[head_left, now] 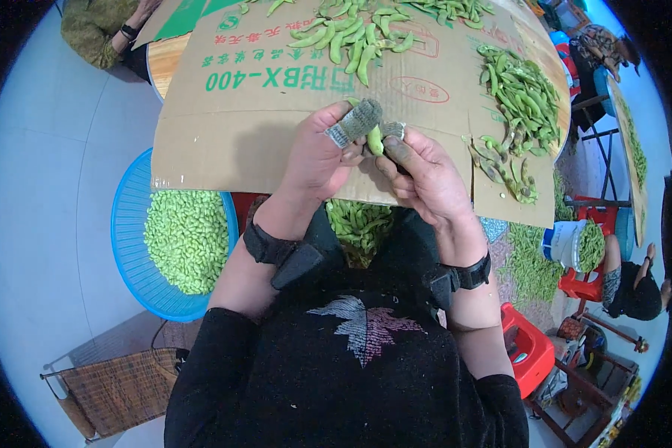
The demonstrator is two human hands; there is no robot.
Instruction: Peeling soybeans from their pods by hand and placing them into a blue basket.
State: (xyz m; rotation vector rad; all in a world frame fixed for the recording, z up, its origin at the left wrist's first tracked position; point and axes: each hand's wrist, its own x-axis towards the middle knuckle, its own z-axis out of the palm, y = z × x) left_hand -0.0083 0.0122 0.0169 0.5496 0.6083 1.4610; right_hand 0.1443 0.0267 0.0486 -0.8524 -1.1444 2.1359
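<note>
Green pod (375, 140) sits between both grips, the left hand (319, 149) and right hand (429, 170) each pinched closed on it. Beyond them, loose pods (355, 45) lie on cardboard (261, 138) over the worktop (162, 63); left of the grips, a blue basket (131, 250) holds shelled beans (190, 243).
</note>
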